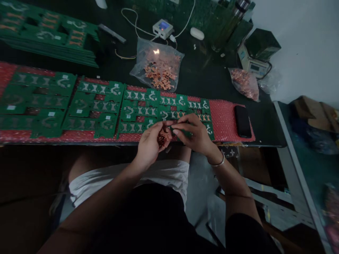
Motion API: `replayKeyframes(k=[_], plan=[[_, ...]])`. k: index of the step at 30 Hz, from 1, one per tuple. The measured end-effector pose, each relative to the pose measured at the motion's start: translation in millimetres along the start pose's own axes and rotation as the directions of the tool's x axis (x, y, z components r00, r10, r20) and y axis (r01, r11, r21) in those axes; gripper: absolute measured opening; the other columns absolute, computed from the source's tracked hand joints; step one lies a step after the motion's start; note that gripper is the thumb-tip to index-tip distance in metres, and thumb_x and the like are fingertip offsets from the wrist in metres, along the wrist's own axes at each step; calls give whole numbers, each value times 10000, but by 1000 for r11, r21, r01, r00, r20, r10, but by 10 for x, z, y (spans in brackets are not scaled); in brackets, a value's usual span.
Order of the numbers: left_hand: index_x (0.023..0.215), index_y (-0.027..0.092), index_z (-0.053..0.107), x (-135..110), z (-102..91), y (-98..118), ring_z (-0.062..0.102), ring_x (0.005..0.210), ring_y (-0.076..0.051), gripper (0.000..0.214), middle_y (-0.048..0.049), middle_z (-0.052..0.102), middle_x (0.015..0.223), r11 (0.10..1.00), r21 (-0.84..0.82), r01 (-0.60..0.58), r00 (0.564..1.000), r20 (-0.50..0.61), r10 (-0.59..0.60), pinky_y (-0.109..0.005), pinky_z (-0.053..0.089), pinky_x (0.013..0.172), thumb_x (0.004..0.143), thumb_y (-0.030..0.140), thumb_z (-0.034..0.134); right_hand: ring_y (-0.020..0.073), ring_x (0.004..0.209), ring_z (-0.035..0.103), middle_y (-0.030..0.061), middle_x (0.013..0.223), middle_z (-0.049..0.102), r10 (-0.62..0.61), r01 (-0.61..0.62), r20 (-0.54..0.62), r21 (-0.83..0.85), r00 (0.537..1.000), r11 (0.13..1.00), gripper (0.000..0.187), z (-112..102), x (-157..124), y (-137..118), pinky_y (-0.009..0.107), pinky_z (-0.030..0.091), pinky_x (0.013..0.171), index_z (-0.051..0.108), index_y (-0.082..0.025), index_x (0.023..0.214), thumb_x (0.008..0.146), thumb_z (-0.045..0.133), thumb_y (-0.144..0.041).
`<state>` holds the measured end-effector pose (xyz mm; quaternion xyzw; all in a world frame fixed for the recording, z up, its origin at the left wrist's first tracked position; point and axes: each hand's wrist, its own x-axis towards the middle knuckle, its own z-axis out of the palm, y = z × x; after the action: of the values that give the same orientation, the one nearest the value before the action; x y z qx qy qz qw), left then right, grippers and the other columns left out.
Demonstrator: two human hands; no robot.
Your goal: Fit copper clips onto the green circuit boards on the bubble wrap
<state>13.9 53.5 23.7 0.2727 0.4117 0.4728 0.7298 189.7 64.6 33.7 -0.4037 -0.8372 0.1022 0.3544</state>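
Note:
My left hand (150,143) is cupped at the table's near edge, holding a small heap of copper pieces (162,138) in its palm. My right hand (194,132) sits right beside it, fingers pinched together over the pieces and over the rightmost green circuit board (182,106). Whatever the right fingertips pinch is too small to make out. A bracelet circles my right wrist. A row of green circuit boards (97,106) lies on red bubble wrap (225,118) along the table.
A clear bag of copper pieces (159,67) lies behind the boards; a second bag (245,83) lies at the right near a small scale (255,53). A black phone (242,121) rests on the bubble wrap. Stacked green boards (47,35) sit far left.

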Motion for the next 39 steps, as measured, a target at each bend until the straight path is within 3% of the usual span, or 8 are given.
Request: replayKeyframes(k=[4,12,19,23,25,28,32,39], plan=[[938,162,690,-1,0,-23,443,411,-86,345,23,544,579,1000,10,-13,1000,-8,14,-186,296,347,817,478,621,176,968,604,53,997,616,-19,15,48,90,999,996,129,-4,4,-173,387,514,883,679,-245,1037,925,649,-303],[951,170,673,-33,19,-18,436,403,-82,341,42,510,547,1000,12,10,1000,19,-11,-180,305,364,832,483,609,171,966,611,40,968,629,27,-35,69,119,997,992,46,42,-27,-174,371,529,874,668,-244,957,932,629,-242],[861,161,655,-25,7,-20,439,399,-78,312,3,593,624,999,-5,37,996,83,-37,-184,251,343,811,469,645,164,952,601,51,953,618,207,-207,22,194,978,959,81,26,-22,-218,341,519,860,632,-209,918,957,563,-226],[743,151,647,-46,4,-26,421,420,-47,257,6,575,633,994,102,-43,986,164,26,-169,279,379,825,389,694,143,868,608,23,864,616,310,-311,46,262,949,914,152,-5,1,-195,311,525,811,609,-203,857,978,528,-251],[711,149,650,-47,13,-35,407,417,-39,262,9,566,620,989,126,-74,984,173,51,-167,275,380,829,376,704,144,872,621,32,890,630,325,-314,-7,234,946,920,110,-11,-5,-191,307,535,798,635,-201,889,961,568,-251],[714,158,673,-32,35,-51,394,399,-41,232,19,554,586,996,60,-61,992,117,54,-168,276,366,791,367,738,175,993,643,66,1023,665,229,-215,-100,134,968,967,86,-13,-33,-202,347,550,864,669,-218,1001,922,640,-238],[745,157,702,-11,47,-63,388,389,-43,205,37,524,526,1000,11,11,998,69,-12,-161,284,367,721,342,785,191,1028,659,62,1054,698,63,-61,-63,31,996,998,116,-8,-67,-215,393,562,886,677,-254,1031,922,642,-235],[619,142,623,-5,6,-23,389,395,-39,259,22,525,531,997,-23,71,995,72,-69,-161,265,366,720,332,766,171,1002,693,63,1044,735,15,-9,-99,65,995,998,144,32,-39,-238,375,593,864,681,-230,1029,920,620,-160]])
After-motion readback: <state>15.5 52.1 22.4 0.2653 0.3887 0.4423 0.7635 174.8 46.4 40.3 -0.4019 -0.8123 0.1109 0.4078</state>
